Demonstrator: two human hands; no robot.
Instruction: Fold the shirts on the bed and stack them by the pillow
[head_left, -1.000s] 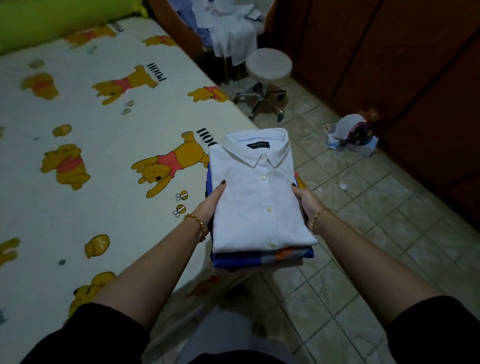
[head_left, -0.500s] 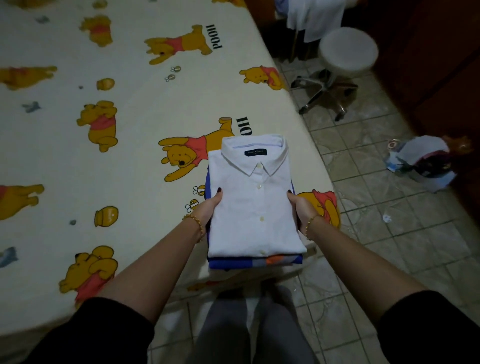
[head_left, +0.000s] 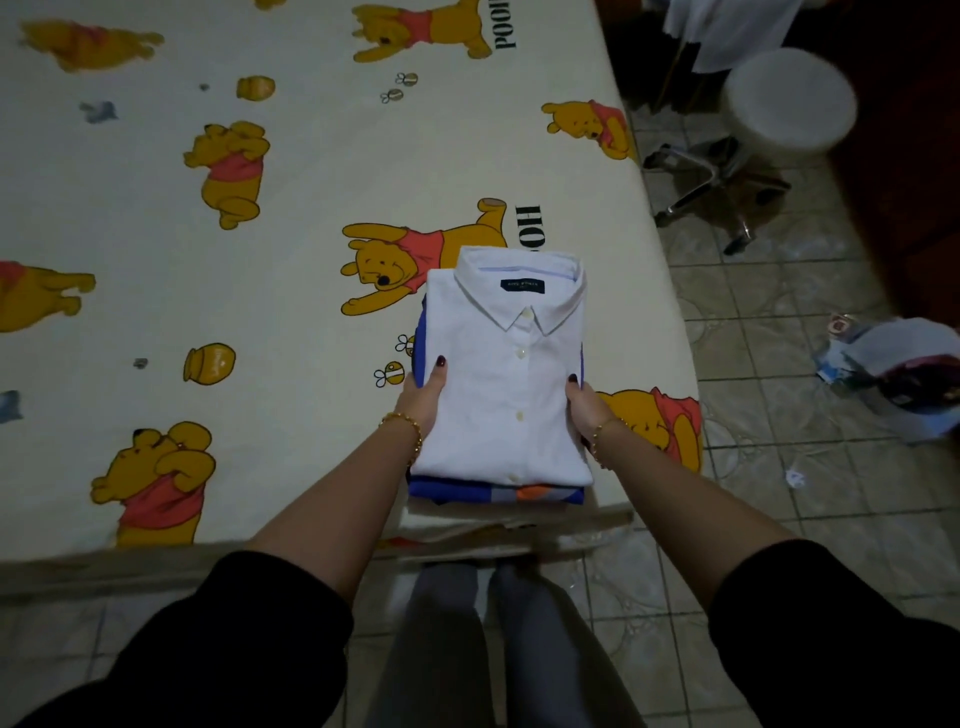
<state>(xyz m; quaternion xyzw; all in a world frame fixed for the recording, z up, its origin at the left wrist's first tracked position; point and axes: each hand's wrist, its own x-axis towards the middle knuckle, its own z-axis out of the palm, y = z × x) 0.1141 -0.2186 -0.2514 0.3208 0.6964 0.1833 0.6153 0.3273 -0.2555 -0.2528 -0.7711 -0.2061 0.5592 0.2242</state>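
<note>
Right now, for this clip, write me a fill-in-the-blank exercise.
The folded shirt topping the stack is ____.
The layer beneath it looks mostly ____.
The left hand and right hand grip the stack by its ____.
The round stool stands on the ____.
Missing words: white; blue; sides; floor.

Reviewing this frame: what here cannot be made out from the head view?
All head view.
Count of shirts under the white shirt: it covers the stack but for a blue and orange edge.
Fingers of the left hand and right hand: beneath the stack.
Collar label: wording too small.
Floor bundle: blurred, cut by the right edge.
The pillow: out of frame.
</note>
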